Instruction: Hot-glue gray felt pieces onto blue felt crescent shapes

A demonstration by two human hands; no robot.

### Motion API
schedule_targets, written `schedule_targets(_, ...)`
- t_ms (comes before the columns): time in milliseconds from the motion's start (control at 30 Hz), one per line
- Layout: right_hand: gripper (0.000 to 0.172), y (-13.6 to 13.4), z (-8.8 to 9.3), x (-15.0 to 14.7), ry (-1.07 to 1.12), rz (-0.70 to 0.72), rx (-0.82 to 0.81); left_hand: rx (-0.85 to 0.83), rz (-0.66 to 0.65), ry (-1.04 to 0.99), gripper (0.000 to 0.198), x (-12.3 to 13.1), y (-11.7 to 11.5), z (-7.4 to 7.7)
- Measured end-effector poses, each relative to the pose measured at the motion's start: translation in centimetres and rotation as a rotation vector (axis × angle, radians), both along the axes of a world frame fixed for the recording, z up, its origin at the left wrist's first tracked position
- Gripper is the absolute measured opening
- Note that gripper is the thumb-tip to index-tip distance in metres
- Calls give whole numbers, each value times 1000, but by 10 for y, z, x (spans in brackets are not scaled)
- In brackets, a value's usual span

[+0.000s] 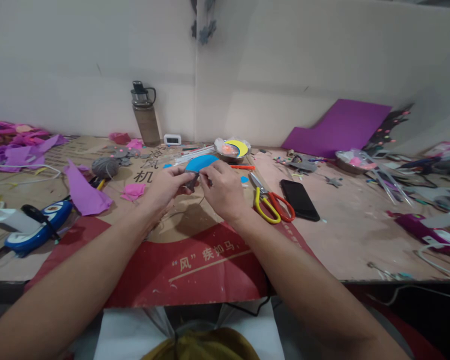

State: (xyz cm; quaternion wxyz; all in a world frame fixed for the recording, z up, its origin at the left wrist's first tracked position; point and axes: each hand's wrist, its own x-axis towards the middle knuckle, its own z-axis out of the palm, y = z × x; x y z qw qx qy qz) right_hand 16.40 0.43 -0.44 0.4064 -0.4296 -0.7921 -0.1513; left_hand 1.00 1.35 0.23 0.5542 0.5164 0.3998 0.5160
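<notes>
My left hand [167,187] and my right hand [223,190] meet above a red and brown cardboard sheet [195,260]. Together they pinch a small dark grey piece [192,182], fingers closed on it from both sides. Just beyond my fingertips lies a blue felt shape [201,162]. Yellow and orange scissors [270,202] lie to the right of my right hand, and a black phone [299,199] lies past them.
A grey yarn ball [105,167], purple felt piece [83,192] and pink scrap [133,190] lie on the left. A water bottle [145,114] stands by the wall. A blue device [37,227] sits far left. A purple sheet [339,127] leans at the back right.
</notes>
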Motion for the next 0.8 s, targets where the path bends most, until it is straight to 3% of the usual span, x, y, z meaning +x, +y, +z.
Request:
schedule_targets(300, 23, -2, -1, -1, -21, -9, -2, 9, 13, 20, 16, 2, -2, 0)
schedule_targets(600, 25, -5, 2, -5, -74, -2, -19, 7, 111, 91, 11, 5, -4, 1)
schedule_targets(800, 14, -6, 0, -6, 117, 100, -94, -11, 142, 97, 6, 3, -3, 2)
